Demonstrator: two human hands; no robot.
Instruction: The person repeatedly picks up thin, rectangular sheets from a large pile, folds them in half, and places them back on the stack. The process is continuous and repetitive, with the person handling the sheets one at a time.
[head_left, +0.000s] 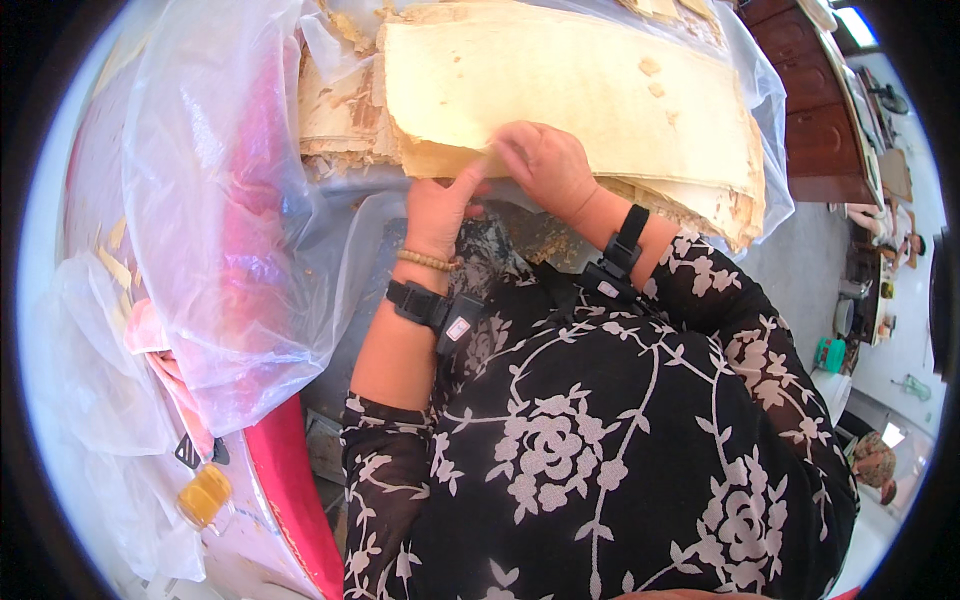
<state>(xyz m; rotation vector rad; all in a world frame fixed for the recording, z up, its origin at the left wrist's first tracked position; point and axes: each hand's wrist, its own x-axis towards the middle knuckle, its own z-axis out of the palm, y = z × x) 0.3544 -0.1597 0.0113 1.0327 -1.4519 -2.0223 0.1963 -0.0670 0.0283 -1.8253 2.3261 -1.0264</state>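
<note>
A stack of thin, pale wood veneer sheets (570, 90) lies before me, its near left edge slightly lifted. My right hand (544, 161) rests at the near edge of the top sheet, fingers bent together; whether they pinch the sheet cannot be made out. Close to it, my left hand (446, 210) is at the same edge, its thumb raised towards the right fingertips and its other fingers partly hidden below the edge. Rougher veneer pieces (345, 112) with brown patches and ragged edges stick out at the left of the stack.
Clear plastic sheeting (217, 195) covers a pink-red surface on the left. Near it are a pink cloth (180, 382) and a glass mug of amber liquid (204, 496). Dark red wooden cabinets (814, 105) stand at the upper right. Other people are farther off at the right.
</note>
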